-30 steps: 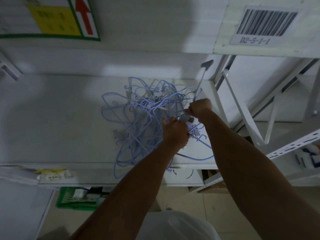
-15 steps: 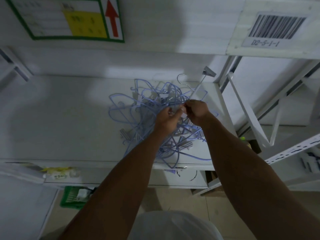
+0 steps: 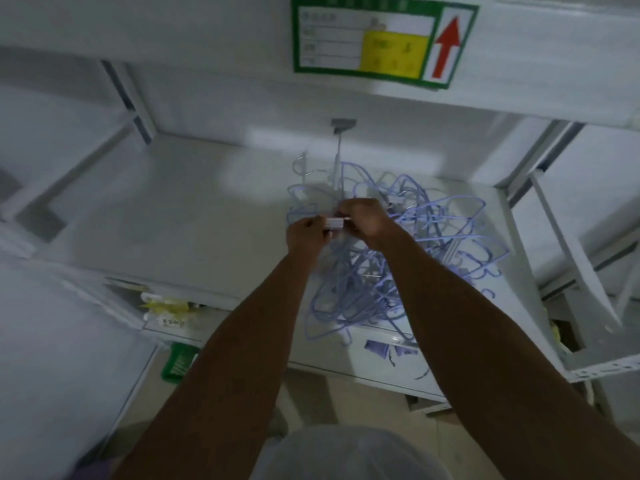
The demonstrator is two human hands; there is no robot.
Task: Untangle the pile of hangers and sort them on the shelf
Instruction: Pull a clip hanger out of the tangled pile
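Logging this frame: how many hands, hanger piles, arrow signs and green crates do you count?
2 hands: left hand and right hand, both gripping into the pile
1 hanger pile, single hangers too tangled to count
1 sign with a red arrow
1 green crate, blurred, below the shelf
Total: 5

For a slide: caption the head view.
Left hand and right hand grip a white clip above tangled purple hangers on a shelf.
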